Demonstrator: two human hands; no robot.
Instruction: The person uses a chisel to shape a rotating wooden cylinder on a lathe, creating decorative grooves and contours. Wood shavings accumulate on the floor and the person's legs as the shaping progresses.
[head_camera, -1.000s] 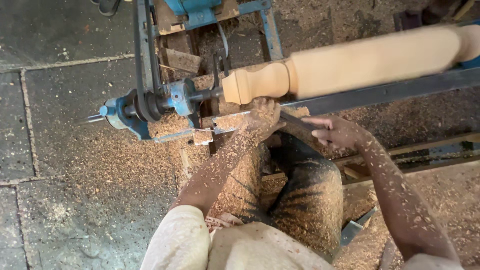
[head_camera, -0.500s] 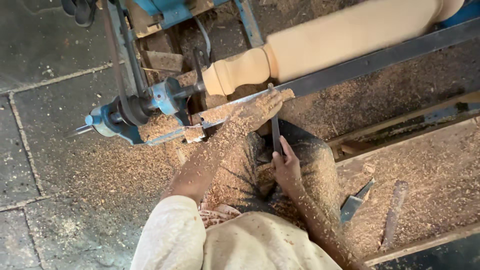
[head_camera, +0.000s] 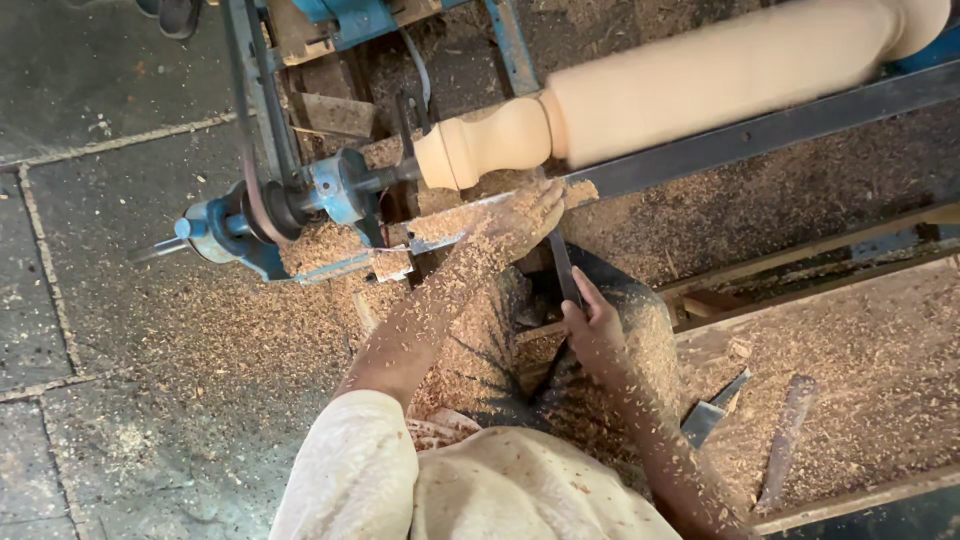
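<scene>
Left hand (head_camera: 520, 215) lies closed over the chisel (head_camera: 562, 262) blade at the tool rest (head_camera: 700, 165). Right hand (head_camera: 592, 325) grips the handle end below. The chisel's long axis runs up from the right fingers toward the turned wooden spindle (head_camera: 700, 80), just above the left fingers.

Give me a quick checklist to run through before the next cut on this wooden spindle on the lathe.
1. Left hand braced on the tool rest: ok, it lies on the bar beside the chisel.
2. Right hand gripping the chisel's handle end: ok.
3. Chisel tip meeting the spindle: cannot tell, the left hand hides it.
4. Spindle seated on the drive end: ok, its turned end sits against the shaft.
5. Shavings on arms and rest: not ok, thickly covered.
6. Loose tools kept off the rest: ok, they lie in the sawdust to the right.
</scene>
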